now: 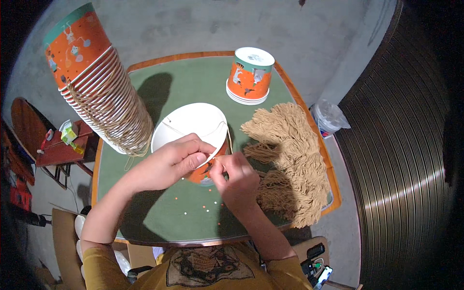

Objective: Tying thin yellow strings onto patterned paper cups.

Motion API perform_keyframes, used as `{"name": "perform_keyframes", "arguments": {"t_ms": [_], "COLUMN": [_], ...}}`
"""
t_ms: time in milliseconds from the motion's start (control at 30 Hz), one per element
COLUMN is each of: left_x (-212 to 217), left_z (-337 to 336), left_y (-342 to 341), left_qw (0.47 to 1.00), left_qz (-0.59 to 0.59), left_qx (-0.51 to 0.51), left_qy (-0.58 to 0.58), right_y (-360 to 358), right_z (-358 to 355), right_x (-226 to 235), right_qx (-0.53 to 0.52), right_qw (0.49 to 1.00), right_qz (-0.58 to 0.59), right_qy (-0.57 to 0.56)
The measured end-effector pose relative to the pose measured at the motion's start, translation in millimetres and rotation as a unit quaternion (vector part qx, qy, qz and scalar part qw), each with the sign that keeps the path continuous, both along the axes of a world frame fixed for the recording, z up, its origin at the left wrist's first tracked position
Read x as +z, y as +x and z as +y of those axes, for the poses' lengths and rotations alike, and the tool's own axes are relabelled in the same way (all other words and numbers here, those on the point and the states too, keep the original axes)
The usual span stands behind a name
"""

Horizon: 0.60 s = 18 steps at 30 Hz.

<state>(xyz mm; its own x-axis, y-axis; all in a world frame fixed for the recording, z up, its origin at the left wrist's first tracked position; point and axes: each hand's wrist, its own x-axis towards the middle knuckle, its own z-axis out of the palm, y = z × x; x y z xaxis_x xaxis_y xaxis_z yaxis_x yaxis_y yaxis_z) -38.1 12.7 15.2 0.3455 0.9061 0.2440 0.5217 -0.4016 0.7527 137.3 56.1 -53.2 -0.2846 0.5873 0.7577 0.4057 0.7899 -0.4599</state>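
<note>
On a green-topped table (159, 203) over grey concrete floor (193, 24), both hands' grips clamp a paper cup (193, 123).

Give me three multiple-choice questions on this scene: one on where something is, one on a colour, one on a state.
1. Where is the yarn pile?
A. right of the held cup
B. on the floor
C. inside the cup stack

2. What colour is the table top?
A. blue
B. green
C. white

3. How does the far cup stack stand?
A. on its side
B. mouth up
C. upside down

Answers: 1 A, it lies beside the cup held by the left hand and right hand. 2 B, green felt shows. 3 C, bases face up.
</note>
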Motion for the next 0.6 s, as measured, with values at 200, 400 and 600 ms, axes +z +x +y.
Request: {"name": "perform_keyframes", "arguments": {"t_ms": [200, 400, 600], "left_x": [-2.3, -1.8, -2.4], "left_z": [11.4, 10.0, 14.3], "left_y": [8.7, 20.3, 24.1], "left_qw": [0.988, 0.994, 0.964], "left_qz": [-0.02, 0.092, -0.175], "left_qx": [0.01, 0.039, 0.1], "left_qy": [-0.153, -0.044, -0.173], "right_y": [5.4, 21.0, 54.1], "right_z": [-3.4, 2.2, 19.3], "right_x": [-7.3, -6.8, 26.6], "right_qx": [-0.003, 0.054, 0.122], "right_qw": [1.0, 0.995, 0.964], "right_qz": [0.002, -0.006, -0.023], "right_qy": [0.014, -0.082, -0.236]}}
